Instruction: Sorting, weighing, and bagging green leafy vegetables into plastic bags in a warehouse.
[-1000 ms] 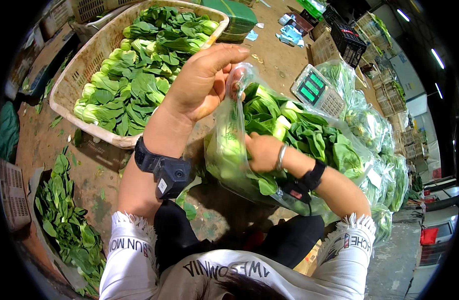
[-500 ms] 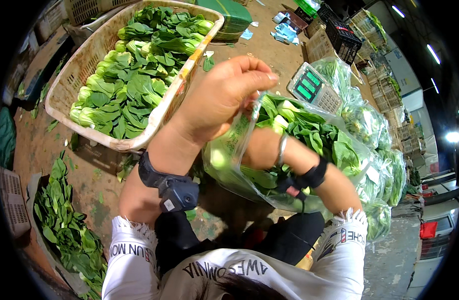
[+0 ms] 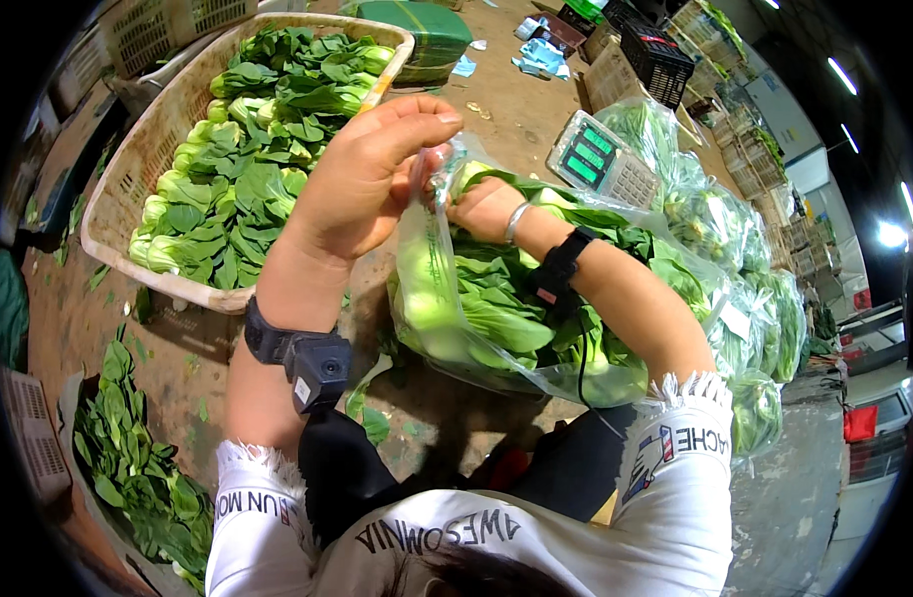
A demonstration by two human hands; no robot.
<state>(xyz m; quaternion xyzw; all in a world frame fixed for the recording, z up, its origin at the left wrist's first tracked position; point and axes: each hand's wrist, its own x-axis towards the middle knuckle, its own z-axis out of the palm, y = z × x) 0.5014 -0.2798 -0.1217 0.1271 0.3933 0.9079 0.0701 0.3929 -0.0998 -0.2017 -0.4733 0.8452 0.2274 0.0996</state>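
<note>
A clear plastic bag [image 3: 427,269] filled with bok choy [image 3: 496,308] lies in front of me. My left hand [image 3: 372,164] is raised at the bag's left upper corner, its fingers closed on the plastic rim. Just right of it, my right hand [image 3: 486,211] is inside the mouth of the bag, above the leaves. Its fingertips are drawn together against the gathered plastic edge next to my left hand. The bok choy lie with pale stems toward the left and leaves spread to the right.
A large white crate [image 3: 113,234] of bok choy stands at the far left. Loose greens fill a sack [image 3: 128,458] at near left. A digital scale [image 3: 606,159] sits beyond the bag. Several packed vegetable bags [image 3: 715,229] are stacked to the right, with a black crate [image 3: 655,60] farther back.
My right hand has moved from deeper among the greens up to the bag's rim beside my left hand. The left hand still grips the plastic, and the view has shifted slightly.
</note>
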